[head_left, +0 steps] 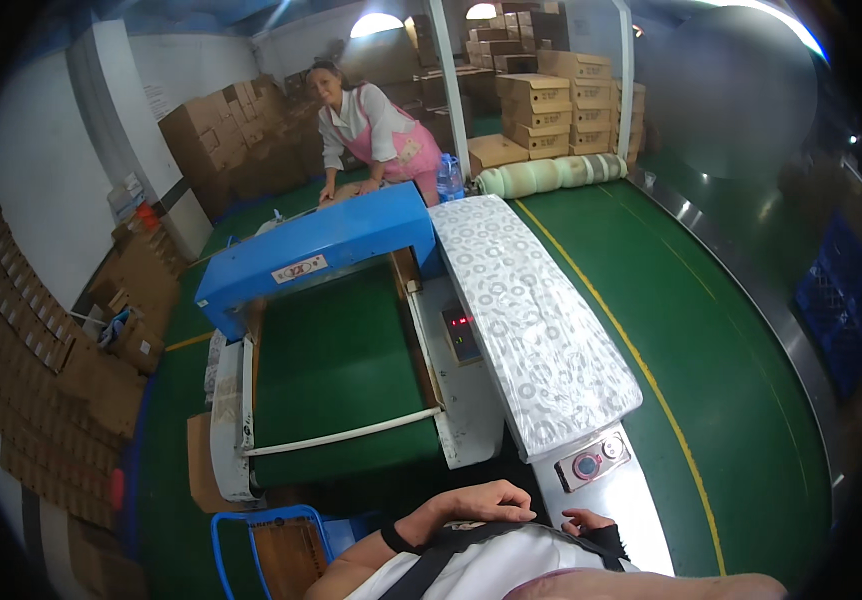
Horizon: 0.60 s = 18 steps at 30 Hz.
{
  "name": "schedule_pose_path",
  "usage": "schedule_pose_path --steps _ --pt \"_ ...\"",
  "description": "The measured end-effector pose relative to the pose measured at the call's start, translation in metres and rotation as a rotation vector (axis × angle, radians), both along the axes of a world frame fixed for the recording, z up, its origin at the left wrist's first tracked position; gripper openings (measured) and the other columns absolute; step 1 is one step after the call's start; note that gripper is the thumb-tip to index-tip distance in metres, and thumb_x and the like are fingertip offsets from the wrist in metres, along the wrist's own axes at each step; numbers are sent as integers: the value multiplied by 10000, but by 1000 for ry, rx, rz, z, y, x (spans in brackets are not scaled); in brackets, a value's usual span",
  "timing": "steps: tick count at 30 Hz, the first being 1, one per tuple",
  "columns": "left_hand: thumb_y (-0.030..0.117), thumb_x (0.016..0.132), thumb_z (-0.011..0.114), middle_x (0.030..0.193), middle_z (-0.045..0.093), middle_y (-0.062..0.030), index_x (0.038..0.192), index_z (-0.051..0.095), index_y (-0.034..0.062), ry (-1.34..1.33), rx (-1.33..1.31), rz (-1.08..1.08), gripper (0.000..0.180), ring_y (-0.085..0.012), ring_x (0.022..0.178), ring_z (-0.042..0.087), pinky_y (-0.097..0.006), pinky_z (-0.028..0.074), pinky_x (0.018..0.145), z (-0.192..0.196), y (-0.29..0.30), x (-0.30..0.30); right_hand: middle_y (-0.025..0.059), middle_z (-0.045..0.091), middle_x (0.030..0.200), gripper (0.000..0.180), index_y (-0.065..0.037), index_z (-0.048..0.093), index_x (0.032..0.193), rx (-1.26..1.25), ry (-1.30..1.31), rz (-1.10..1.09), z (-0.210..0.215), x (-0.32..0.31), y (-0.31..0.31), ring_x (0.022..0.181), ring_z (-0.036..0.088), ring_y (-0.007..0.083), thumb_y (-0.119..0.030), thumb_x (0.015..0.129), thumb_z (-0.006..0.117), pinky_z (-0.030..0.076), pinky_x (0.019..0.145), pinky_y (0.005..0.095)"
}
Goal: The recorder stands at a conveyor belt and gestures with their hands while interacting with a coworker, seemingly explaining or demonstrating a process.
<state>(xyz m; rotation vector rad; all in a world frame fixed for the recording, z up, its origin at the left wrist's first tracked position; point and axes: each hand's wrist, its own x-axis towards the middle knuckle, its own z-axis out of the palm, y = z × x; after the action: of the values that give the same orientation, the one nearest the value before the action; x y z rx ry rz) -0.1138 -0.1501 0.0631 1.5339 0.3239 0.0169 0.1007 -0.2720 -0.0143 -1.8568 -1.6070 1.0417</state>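
Loosely, the left hand (489, 501) and right hand (588, 524) curl before the person's body, whether gripping anything I can't tell, with the control box (593, 463) just beyond the right and the green belt (336, 375) ahead, leftward, touching neither.

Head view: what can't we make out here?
All in the head view:
Left hand: palm and anything in it, hidden by its own curled fingers.
Right hand: too small to tell whether its grip is closed.
Button box: markings too small.
Red readout: digits too small.
Co-worker: legs mostly hidden behind the blue machine housing.
Upper right background: hidden by a round grey blur.
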Motion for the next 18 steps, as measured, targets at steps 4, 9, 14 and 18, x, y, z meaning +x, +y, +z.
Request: schedule_pose_path --steps 4,9,14,18 --pt "263 770 494 625 450 28 695 493 19 3 10 21 255 -39 610 387 -196 330 556 1 -2 1 21 579 648 281 -122 528 951 73 20 -17 3 -2 4 519 511 78 -211 696 603 421 494 200" --pt "254 768 484 661 479 14 699 495 8 -26 22 37 255 -51 638 407 -198 340 575 -6 1 0 50 579 615 239 -118 569 887 161 -18 -22 1 -4 8 518 558 138 -235 679 572 440 499 238" --pt "265 765 492 663 486 8 703 495 7 -3 -3 29 266 -52 648 413 -203 347 592 -13 -2 -1 35 582 653 278 -121 529 951 38 15 27 8 -2 6 560 540 96 -256 713 578 435 532 215" --pt "257 770 493 645 475 11 690 493 14 5 3 21 255 -49 641 408 -199 345 588 -12 -4 0 35 580 652 275 -115 527 952 15 17 16 17 -5 1 565 545 96 -244 713 574 436 534 217"
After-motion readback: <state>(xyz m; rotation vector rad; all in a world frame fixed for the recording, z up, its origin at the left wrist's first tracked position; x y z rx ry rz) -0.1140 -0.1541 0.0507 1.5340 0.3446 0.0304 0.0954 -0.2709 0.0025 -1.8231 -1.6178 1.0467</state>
